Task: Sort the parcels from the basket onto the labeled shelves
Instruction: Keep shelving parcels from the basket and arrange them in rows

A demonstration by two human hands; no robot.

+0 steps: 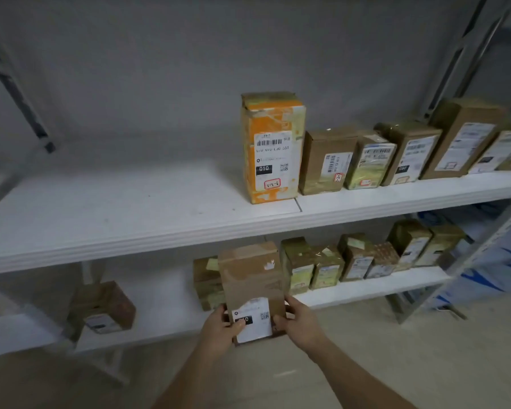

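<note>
Holding a brown cardboard parcel (252,287) upright in front of the lower shelf (366,287), the person grips it near its bottom with both hands: the left hand (223,327) wraps the left edge with its thumb lying across the white shipping label (252,320), and the right hand (300,321) clasps the right edge. Just behind it, a row of small taped boxes (351,259) stands along that shelf, and one brown box (104,308) sits apart, well to the left. On the upper shelf (115,214) a tall orange parcel (273,147), marked 010, stands at the left end of a line of brown parcels (401,153) running right. The rest of the upper shelf is bare white board.
</note>
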